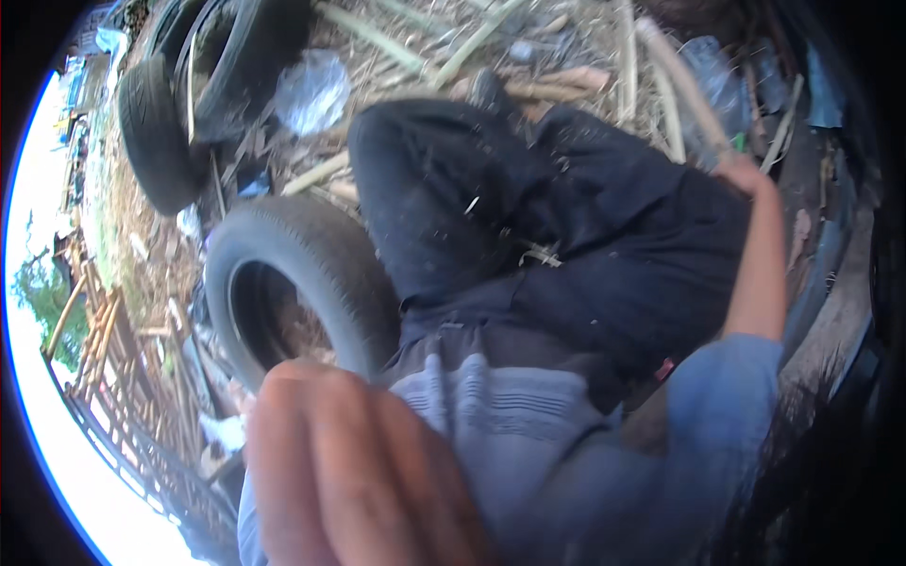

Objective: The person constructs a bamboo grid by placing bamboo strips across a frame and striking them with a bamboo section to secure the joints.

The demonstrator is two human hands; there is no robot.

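Very close and blurred, my left hand (pixel 349 462) rises at the lower middle, its fingers bent and pressed together. The fingertips are hidden, so whatever they may hold does not show. My right arm reaches out to the right, and my right hand (pixel 744 176) is closed round the lower end of a pale wooden stick (pixel 681 80), beside my knee. That stick slants up and left over the littered ground. My legs in dark trousers (pixel 453 198) are folded in front of me, with bits of pale fibre on the cloth.
A worn tyre (pixel 297 226) lies just left of my legs. More tyres (pixel 156 141) stand at the upper left. A crumpled clear plastic bag (pixel 313 92) lies near them. Split pale strips (pixel 377 42) and shavings cover the ground ahead. Stacked poles (pixel 99 330) are at the far left.
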